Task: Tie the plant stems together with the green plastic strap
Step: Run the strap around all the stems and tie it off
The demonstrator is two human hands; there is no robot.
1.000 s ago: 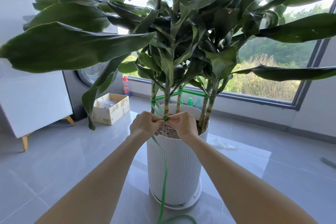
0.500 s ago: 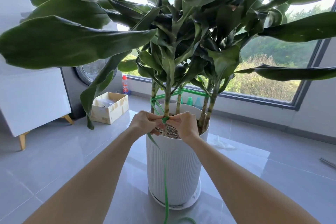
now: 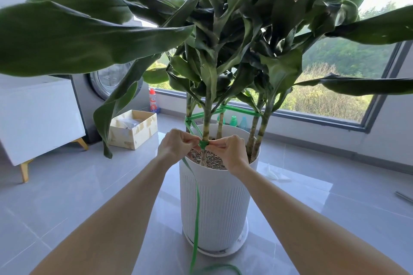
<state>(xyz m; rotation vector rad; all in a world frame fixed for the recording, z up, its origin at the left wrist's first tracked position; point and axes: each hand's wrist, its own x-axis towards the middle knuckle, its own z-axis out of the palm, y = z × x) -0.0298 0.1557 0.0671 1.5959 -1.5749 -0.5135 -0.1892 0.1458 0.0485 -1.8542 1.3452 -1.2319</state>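
A tall leafy plant with several striped stems (image 3: 206,127) grows in a ribbed white pot (image 3: 218,205). A green plastic strap (image 3: 240,110) runs around the stems above the pot rim and slants down to the front stem. There the strap forms a small knot between my hands. My left hand (image 3: 177,146) and my right hand (image 3: 229,150) each pinch the strap at that knot, close against the front stem. A long loose end of the strap hangs down the pot's front to the floor.
A cardboard box (image 3: 133,129) sits on the grey tile floor at left, beside a washing machine (image 3: 101,87) and a white cabinet (image 3: 38,116). A red-capped bottle (image 3: 153,100) and small bottles stand by the window. Big leaves overhang the hands.
Both hands stay at the knot on the front stem, with the fingers shifting slightly. The hanging strap end has swung a little.
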